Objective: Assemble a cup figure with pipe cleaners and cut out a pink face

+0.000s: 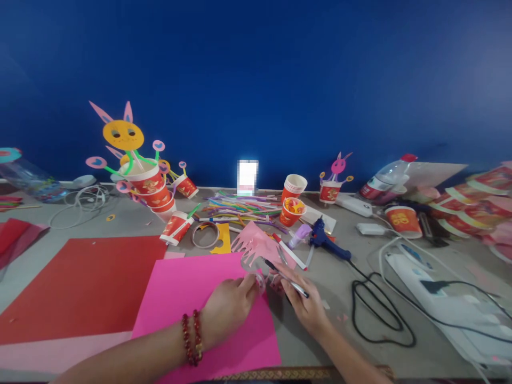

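My left hand (230, 308), with red bead bracelets at the wrist, is above a bright pink sheet of paper (188, 298). Its fingers pinch a small clear round thing (260, 282), perhaps a ring or a lid. Close by on the right, my right hand (306, 305) is closed with a black and silver pen (290, 280) lying across its fingers. Its fingertips are near the clear thing, and whether they touch it I cannot tell. Just beyond both hands lies a cut pink paper (256, 240) with curved notches along its edge.
Red paper (92, 282) lies to the left. Behind are a tape roll (205, 235), colourful pipe cleaners (244, 208), paper cups (295, 186) and a rabbit-faced cup figure (123, 135). A blue glue gun (330, 240), its black cable (376, 341) and a power strip (436, 298) occupy the right.
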`<move>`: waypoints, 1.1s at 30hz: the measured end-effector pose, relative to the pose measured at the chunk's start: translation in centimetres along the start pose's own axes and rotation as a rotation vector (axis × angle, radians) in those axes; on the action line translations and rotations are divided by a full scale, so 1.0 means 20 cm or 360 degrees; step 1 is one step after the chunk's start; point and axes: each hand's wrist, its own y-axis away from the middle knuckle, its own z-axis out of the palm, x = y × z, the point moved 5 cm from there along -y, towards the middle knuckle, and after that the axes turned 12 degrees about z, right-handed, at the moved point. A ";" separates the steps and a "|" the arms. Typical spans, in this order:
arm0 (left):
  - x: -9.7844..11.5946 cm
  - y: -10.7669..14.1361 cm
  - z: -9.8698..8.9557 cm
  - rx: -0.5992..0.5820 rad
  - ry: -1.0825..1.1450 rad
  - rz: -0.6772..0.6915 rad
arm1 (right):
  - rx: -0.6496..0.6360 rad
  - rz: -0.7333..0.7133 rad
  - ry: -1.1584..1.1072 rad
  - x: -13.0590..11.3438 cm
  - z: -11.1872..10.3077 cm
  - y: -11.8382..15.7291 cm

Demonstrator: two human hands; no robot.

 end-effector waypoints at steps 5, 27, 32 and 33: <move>-0.10 0.02 -0.06 0.0295 0.0372 -0.0081 | -0.0055 -0.0230 0.0158 -0.05 0.03 0.03; -0.53 0.32 -0.34 0.0916 0.0281 -0.0486 | -0.0064 -0.0355 0.0286 -0.08 0.06 0.02; -0.49 0.28 -0.30 0.0818 0.0127 -0.0448 | -0.0021 -0.0408 0.0265 -0.11 0.05 0.02; -0.50 0.27 -0.30 0.0804 0.0101 -0.0448 | -0.0017 -0.0409 0.0263 -0.11 0.05 0.02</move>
